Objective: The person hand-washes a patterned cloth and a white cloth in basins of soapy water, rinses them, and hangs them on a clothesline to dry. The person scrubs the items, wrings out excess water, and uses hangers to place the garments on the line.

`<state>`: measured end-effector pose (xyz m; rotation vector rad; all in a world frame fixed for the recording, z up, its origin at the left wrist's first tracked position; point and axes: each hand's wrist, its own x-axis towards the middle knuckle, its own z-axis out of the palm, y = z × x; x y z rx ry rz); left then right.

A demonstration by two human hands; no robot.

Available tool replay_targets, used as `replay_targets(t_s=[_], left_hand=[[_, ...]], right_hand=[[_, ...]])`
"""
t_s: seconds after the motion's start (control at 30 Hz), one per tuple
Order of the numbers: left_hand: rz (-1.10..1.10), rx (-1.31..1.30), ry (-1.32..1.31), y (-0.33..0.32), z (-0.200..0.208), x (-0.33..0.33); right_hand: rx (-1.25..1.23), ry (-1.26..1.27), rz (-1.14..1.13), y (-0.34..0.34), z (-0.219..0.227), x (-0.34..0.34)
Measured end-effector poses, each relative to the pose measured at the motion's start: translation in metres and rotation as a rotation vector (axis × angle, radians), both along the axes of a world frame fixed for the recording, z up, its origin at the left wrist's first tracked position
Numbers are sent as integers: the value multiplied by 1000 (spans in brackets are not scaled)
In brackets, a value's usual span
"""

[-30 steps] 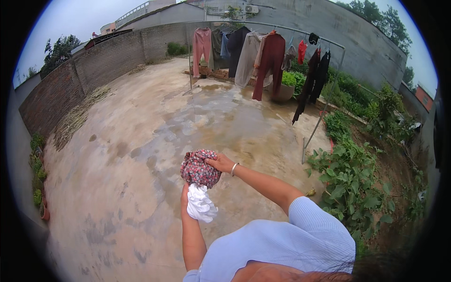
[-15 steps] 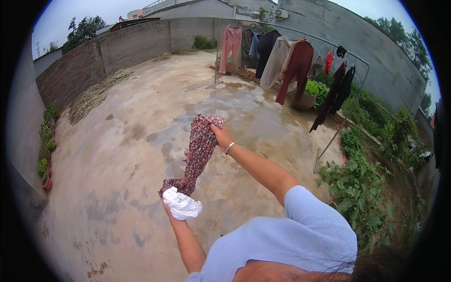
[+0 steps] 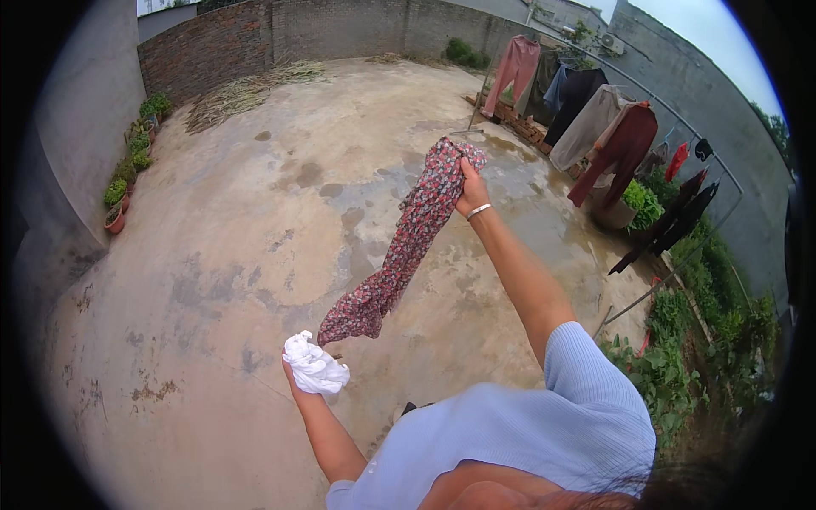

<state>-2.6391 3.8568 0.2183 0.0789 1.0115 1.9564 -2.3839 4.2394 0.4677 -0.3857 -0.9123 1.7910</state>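
Right fingers (image 3: 467, 180) pinch floral fabric (image 3: 416, 228) (crinkled, long); left fingers (image 3: 289, 374) clutch bunched white cloth (image 3: 315, 364).

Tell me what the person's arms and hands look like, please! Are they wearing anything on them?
Yes! Short, light-blue sleeves, with ribbed lines on the right one. The right wrist has a shiny silver bracelet. The right hand has no glove, and the left arm is bare below its sleeve.

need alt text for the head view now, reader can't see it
A person's right hand holds a red floral cloth over a concrete yard; the left hand holds a bunched white cloth. Clothes hang at upper right.
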Motion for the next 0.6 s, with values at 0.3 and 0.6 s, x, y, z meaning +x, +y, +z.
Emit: replay_targets(t_s=[0.3, 0.6], left_hand=[[-276, 44, -84, 91, 82, 93], [-869, 334, -371, 265, 24, 251]], right_hand=[[62, -158, 171, 22, 17, 43], [123, -211, 366, 75, 20, 168]])
